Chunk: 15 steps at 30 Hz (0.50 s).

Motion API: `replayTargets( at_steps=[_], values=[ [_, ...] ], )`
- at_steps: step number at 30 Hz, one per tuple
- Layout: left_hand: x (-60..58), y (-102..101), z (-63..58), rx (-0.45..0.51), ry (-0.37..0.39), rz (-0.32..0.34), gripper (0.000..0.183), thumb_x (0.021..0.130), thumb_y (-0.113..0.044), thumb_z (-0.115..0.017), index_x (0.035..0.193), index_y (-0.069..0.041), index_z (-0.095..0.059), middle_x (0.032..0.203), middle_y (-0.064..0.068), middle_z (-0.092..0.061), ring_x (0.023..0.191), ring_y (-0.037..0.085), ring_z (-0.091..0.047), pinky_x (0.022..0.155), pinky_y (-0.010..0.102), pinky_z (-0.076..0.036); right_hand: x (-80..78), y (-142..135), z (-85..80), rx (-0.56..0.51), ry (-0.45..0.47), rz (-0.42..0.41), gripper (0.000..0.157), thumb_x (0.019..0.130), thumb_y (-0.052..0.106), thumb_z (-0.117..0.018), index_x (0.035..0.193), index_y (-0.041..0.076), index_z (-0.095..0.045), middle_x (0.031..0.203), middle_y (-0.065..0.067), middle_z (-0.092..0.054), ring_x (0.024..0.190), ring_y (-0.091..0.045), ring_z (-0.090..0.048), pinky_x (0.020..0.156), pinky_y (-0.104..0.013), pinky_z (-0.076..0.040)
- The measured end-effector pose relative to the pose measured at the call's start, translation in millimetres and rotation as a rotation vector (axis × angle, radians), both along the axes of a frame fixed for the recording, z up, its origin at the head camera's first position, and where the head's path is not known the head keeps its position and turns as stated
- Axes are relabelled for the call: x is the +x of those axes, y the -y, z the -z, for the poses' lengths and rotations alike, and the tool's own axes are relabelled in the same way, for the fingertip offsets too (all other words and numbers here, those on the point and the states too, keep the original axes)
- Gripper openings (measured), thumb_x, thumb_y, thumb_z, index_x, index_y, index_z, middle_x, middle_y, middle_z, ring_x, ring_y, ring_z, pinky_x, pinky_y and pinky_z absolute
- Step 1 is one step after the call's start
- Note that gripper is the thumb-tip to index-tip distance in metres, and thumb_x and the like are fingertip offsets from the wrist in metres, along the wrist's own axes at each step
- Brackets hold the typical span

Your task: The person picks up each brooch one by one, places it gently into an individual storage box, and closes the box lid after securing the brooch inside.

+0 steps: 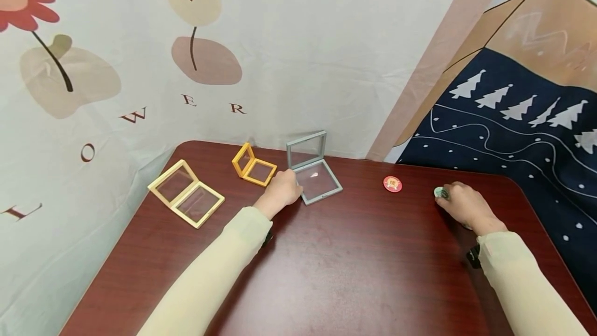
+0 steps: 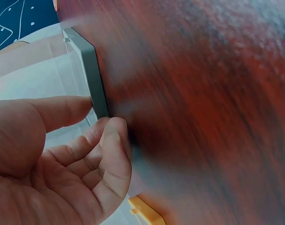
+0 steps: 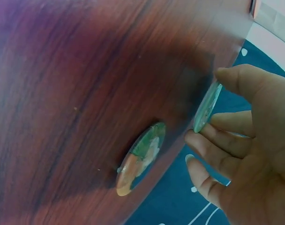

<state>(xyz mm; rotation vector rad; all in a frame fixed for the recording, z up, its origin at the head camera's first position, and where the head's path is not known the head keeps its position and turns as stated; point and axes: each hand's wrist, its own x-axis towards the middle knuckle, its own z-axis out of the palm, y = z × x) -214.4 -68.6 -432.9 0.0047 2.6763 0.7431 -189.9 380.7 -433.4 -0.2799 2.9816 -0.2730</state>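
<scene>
My left hand (image 1: 282, 189) pinches the near left edge of a grey-blue, clear-windowed hinged display frame (image 1: 324, 196), which stands open with its lid raised. In the left wrist view, thumb and fingertips meet at the frame's grey rim (image 2: 94, 77). Over at the right of the table, my right hand (image 1: 466, 204) holds a thin green round disc (image 3: 208, 107) by its edge, between thumb and fingers. A second disc, green and orange (image 3: 141, 157), lies on the table below that hand, mostly hidden in the head view.
An orange hinged frame (image 1: 249, 167) stands open just left of my left hand. Farther left, a larger cream-yellow frame (image 1: 185, 195) lies open. A red round disc (image 1: 393, 184) rests between the grey-blue frame and my right hand. A printed cloth (image 1: 326, 66) hangs behind the table.
</scene>
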Motion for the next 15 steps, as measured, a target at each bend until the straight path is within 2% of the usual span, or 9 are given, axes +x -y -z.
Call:
replayTargets(
  at_steps=[5,9,15],
  values=[
    [1.3,-0.1,-0.1,-0.002,-0.005,-0.007,0.024,0.105,-0.018,-0.062,0.085,-0.005,-0.061,0.081,0.011,-0.063,0.067,0.024,-0.059,0.063,0.036,-0.048,2.3,1.9,-4.9,-0.015,-0.057,-0.016,0.04,0.098,0.015,-0.069,0.114,-0.02,-0.062,0.102,-0.031,-0.063,0.076,-0.031,-0.056,0.074,-0.056,-0.052],
    [2.1,-0.2,0.0,-0.002,-0.005,-0.008,0.027,0.105,-0.017,-0.062,0.082,-0.004,-0.06,0.077,0.011,-0.062,0.063,0.022,-0.057,0.059,0.034,-0.046,5.3,6.9,-10.9,-0.029,-0.108,-0.02,0.04,0.099,0.016,-0.068,0.115,-0.02,-0.062,0.106,-0.033,-0.062,0.082,-0.036,-0.059,0.079,-0.06,-0.053],
    [3.7,-0.7,-1.0,0.0,-0.012,-0.009,0.025,0.104,-0.017,-0.063,0.084,-0.004,-0.062,0.081,0.011,-0.063,0.064,0.023,-0.058,0.06,0.035,-0.047,9.9,13.5,-18.9,-0.041,-0.167,0.006,0.047,0.099,0.018,-0.066,0.123,-0.021,-0.06,0.121,-0.041,-0.058,0.1,-0.051,-0.061,0.09,-0.068,-0.05]
  ],
)
